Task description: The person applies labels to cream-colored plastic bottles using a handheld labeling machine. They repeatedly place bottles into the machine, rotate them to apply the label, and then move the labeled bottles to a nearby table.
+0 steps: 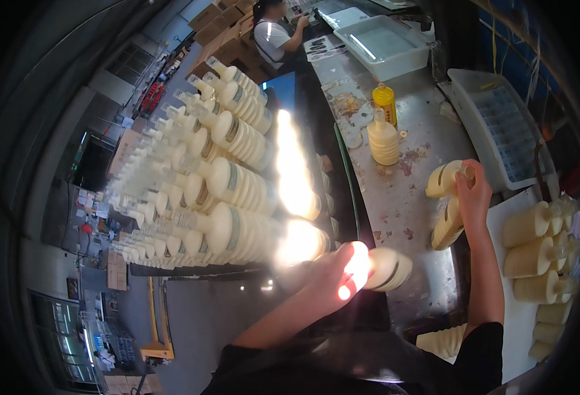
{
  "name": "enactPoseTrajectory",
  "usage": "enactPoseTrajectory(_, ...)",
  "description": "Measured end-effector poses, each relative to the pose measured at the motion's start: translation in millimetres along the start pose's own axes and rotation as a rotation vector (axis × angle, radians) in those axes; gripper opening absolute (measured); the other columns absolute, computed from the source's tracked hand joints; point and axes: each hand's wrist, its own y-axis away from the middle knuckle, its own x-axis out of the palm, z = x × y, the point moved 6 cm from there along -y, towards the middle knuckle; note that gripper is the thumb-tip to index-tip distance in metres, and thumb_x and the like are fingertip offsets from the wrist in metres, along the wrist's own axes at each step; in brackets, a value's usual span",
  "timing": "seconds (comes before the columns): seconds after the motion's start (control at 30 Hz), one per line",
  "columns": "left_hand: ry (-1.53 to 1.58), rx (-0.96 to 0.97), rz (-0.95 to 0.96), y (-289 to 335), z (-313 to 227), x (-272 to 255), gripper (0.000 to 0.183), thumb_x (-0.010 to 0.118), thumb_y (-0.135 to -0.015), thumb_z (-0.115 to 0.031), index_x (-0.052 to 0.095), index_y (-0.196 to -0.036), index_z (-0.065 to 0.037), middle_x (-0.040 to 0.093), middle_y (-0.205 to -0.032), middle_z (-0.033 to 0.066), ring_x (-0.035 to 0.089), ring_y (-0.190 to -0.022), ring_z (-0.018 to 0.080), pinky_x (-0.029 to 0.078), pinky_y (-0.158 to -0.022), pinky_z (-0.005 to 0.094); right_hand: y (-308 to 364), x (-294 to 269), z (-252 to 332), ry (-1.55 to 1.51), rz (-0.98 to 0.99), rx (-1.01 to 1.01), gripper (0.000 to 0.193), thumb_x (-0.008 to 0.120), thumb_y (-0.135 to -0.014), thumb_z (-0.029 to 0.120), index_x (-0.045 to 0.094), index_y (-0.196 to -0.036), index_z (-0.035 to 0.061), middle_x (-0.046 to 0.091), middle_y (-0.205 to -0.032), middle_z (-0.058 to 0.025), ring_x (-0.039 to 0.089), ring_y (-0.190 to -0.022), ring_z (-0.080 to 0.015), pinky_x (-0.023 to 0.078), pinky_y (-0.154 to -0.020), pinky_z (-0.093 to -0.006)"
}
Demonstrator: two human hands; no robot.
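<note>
We are handling cream, ribbed plastic bottles (441, 181).
Our right hand (476, 194) is clasping one's neck (466, 172); our left hand (342, 276), glare-washed, is gripping another bottle (388, 269).

The person wears a black top (369, 372) that spreads across the lower middle of the frame, its front crossed by a hazy, greyish sheen. The left sleeve (234, 365) and right sleeve (486, 352) are short, plain and black, each ending in a simple hem that leaves the slender left forearm (280, 319) and right forearm (486, 270) bare. The left hand (332, 286) and right hand (475, 194) are bare too; white glare washes out part of the left.
</note>
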Motion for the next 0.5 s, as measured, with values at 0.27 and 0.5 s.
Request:
enactPoseTrajectory(0.27,-0.195,0.023,-0.137,109.1,5.1,-77.0,0.036,0.08,-0.084,-0.016,0.064,-0.113,-0.004,0.071,-0.102,0.0159,0.07,-0.081,0.0299,0.056,-0.069,0.0364,32.8,-19.2,94.1,-0.315,0.316,0.018,0.028,0.062,-0.09,-0.003,0.06,-0.116,0.0064,0.067,-0.105,-0.0049,0.063,-0.072,-0.0078,0.05,-0.065,-0.0226)
enactPoseTrajectory(0.5,-0.15,-0.21,-0.336,230.0,88.2,-144.7,0.037,0.082,-0.081,-0.019,0.066,-0.112,-0.006,0.071,-0.101,0.0137,0.07,-0.073,0.0256,0.057,-0.066,0.0356,33.6,-41.5,224.7,-0.009,0.318,-0.258,0.036,0.068,-0.091,0.016,0.059,-0.126,0.0135,0.068,-0.111,-0.0065,0.068,-0.082,-0.0135,0.055,-0.066,-0.0233)
